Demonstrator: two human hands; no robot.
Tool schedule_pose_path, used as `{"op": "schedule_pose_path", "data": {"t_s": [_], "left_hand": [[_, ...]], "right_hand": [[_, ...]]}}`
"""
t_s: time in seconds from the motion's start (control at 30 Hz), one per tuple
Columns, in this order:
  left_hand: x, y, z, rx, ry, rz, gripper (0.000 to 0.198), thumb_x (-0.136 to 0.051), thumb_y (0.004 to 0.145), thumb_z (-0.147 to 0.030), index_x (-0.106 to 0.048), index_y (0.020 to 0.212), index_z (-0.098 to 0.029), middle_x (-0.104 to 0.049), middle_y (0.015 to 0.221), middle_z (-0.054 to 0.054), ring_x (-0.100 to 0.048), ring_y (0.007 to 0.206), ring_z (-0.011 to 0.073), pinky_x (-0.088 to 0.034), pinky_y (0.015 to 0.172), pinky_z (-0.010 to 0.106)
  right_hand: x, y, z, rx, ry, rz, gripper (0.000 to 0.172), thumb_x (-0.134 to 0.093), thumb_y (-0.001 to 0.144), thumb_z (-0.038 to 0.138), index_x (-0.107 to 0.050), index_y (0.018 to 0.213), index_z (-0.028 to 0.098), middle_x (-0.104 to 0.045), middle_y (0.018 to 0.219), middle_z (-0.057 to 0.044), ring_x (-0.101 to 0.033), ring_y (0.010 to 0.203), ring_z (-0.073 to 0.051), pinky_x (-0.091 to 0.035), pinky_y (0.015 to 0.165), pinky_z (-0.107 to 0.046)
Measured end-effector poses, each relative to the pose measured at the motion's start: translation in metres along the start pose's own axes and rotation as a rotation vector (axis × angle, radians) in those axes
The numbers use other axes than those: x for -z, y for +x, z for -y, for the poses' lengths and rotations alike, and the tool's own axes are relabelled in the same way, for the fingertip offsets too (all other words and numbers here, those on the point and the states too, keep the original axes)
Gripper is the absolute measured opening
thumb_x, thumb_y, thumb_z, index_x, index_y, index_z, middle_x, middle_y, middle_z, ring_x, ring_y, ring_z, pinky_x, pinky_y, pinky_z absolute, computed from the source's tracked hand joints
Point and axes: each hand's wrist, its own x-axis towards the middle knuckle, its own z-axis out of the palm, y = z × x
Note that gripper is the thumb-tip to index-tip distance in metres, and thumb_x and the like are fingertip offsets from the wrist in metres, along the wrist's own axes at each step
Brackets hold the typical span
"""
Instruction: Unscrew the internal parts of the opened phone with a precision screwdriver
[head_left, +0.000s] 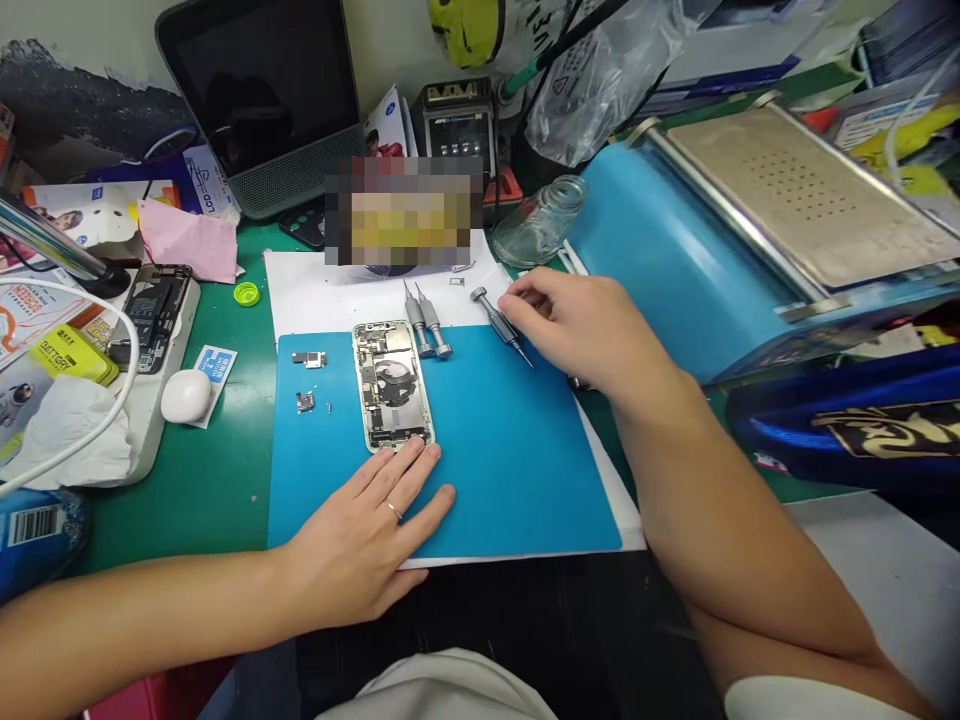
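An opened phone lies on a blue mat, its inner parts showing. My left hand rests flat, fingers spread, with its fingertips at the phone's lower edge. My right hand is closed in a pinch at a slim grey screwdriver, which slants with its tip toward the lower right. Two similar screwdrivers, a left one and a right one, lie beside the phone's upper right corner. Left of the phone are a small metal part and another small part.
A glass jar and a blue machine with a metal plate stand at the right. A tablet-like screen is at the back. At the left are a white earbud case, a green cap and a white cable.
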Motion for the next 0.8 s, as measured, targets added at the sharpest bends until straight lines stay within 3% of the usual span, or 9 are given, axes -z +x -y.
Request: {"op": "schedule_pose_path", "data": {"t_s": [0.1, 0.17, 0.3, 0.4, 0.5, 0.63, 0.8], "left_hand": [[0.001, 0.0, 0.0, -0.002, 0.008, 0.005, 0.077, -0.06, 0.097, -0.047, -0.03, 0.159, -0.011, -0.01, 0.169, 0.025, -0.007, 0.158, 0.0408, -0.021, 0.125, 0.056], [0.001, -0.001, 0.0, -0.005, 0.009, 0.004, 0.078, -0.06, 0.097, -0.048, -0.03, 0.158, -0.011, -0.011, 0.169, 0.025, -0.008, 0.158, 0.0411, -0.021, 0.125, 0.056], [0.001, -0.001, 0.0, 0.001, 0.009, -0.003, 0.079, -0.062, 0.096, -0.047, -0.03, 0.158, -0.011, -0.011, 0.169, 0.025, -0.009, 0.158, 0.0409, -0.021, 0.125, 0.055], [0.0, -0.001, 0.0, 0.006, 0.006, -0.013, 0.079, -0.063, 0.095, -0.048, -0.031, 0.158, -0.012, -0.01, 0.169, 0.024, -0.01, 0.158, 0.0406, -0.021, 0.125, 0.054], [0.0, -0.001, -0.001, 0.011, -0.001, -0.02, 0.079, -0.064, 0.095, -0.048, -0.032, 0.157, -0.011, -0.009, 0.169, 0.024, -0.01, 0.157, 0.0408, -0.02, 0.126, 0.054], [0.0, -0.002, 0.0, 0.009, -0.01, -0.022, 0.079, -0.064, 0.095, -0.047, -0.032, 0.157, -0.011, -0.011, 0.169, 0.025, -0.011, 0.157, 0.0409, -0.02, 0.126, 0.054], [0.0, -0.001, 0.0, 0.011, -0.011, -0.017, 0.079, -0.064, 0.095, -0.047, -0.032, 0.157, -0.011, -0.01, 0.169, 0.025, -0.01, 0.157, 0.0406, -0.02, 0.126, 0.054]], "right_hand": [[-0.005, 0.003, 0.0, -0.032, -0.028, 0.137, 0.024, -0.062, 0.089, 0.041, -0.068, 0.096, 0.019, -0.068, 0.07, -0.003, -0.061, 0.064, -0.022, -0.034, 0.056, -0.031], [-0.007, 0.003, 0.001, -0.024, -0.053, 0.151, 0.02, -0.063, 0.087, 0.037, -0.068, 0.094, 0.019, -0.065, 0.066, -0.002, -0.059, 0.062, -0.021, -0.034, 0.056, -0.031], [-0.007, -0.002, 0.005, 0.097, 0.008, -0.069, 0.011, -0.063, 0.086, 0.028, -0.068, 0.092, 0.02, -0.067, 0.072, -0.003, -0.062, 0.066, -0.021, -0.043, 0.062, -0.032], [-0.007, -0.007, 0.01, 0.344, 0.131, -0.283, 0.012, -0.064, 0.091, 0.031, -0.066, 0.098, 0.021, -0.073, 0.086, -0.005, -0.067, 0.074, -0.021, -0.051, 0.068, -0.033], [-0.01, -0.01, 0.015, 0.586, 0.184, -0.391, 0.011, -0.066, 0.094, 0.031, -0.066, 0.099, 0.021, -0.075, 0.089, -0.005, -0.07, 0.078, -0.021, -0.056, 0.071, -0.033], [-0.012, -0.013, 0.02, 0.743, 0.225, -0.42, 0.016, -0.068, 0.093, 0.021, -0.064, 0.108, 0.023, -0.077, 0.093, -0.006, -0.074, 0.084, -0.023, -0.061, 0.075, -0.036], [-0.01, -0.017, 0.023, 0.711, 0.272, -0.349, 0.019, -0.062, 0.093, 0.021, -0.064, 0.11, 0.03, -0.079, 0.102, -0.004, -0.077, 0.096, -0.026, -0.064, 0.082, -0.043]]}}
